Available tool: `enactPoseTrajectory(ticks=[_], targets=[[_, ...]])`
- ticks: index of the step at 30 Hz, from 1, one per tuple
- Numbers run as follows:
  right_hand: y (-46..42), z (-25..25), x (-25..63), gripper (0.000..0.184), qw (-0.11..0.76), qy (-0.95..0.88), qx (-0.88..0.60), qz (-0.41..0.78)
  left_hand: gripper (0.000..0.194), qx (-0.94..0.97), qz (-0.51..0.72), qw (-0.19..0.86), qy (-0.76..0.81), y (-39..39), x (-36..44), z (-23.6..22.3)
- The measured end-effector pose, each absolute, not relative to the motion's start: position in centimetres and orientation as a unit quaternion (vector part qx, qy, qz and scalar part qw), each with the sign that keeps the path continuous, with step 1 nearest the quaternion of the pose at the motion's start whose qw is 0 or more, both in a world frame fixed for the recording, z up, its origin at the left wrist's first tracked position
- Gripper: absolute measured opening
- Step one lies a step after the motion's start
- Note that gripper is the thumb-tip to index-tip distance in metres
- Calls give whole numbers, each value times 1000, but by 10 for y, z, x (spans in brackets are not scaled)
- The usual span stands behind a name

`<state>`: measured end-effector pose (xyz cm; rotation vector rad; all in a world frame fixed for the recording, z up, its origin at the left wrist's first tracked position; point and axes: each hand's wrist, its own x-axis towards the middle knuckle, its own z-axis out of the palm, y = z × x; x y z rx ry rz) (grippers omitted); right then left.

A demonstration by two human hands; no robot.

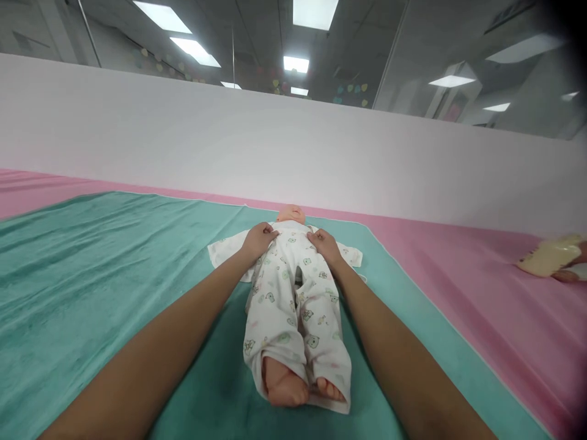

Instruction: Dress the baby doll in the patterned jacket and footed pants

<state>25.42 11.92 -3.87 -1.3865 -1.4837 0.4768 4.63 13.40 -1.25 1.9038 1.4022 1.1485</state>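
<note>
A baby doll (291, 215) lies on its back on a teal towel (114, 275), head away from me, bare feet (287, 388) toward me. It wears a white printed top and matching trousers (293, 318). My left hand (258, 239) rests on the doll's chest at the left side, fingers curled onto the top's fabric. My right hand (324, 243) lies on the right side of the chest, fingers bent and pinching the cloth near the waistband. Both forearms reach forward on either side of the doll's legs.
The towel covers a pink sheet (481, 287) that runs to the right. A white wall panel (293, 146) stands behind. At the far right edge lies a pale yellowish packet (548, 256) beside another doll part or hand.
</note>
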Motion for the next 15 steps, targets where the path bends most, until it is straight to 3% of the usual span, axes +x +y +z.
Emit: enactPoseTrajectory(ticks=[8, 12, 15], targets=[[85, -49, 269, 40, 496, -563, -530, 395, 39, 687, 349, 416, 482, 109, 21, -20], [71, -46, 277, 38, 464, -560, -496, 474, 32, 700, 312, 461, 448, 97, 8, -22], [61, -48, 284, 36, 460, -583, -506, 440, 19, 727, 304, 434, 438, 89, 0, -20]])
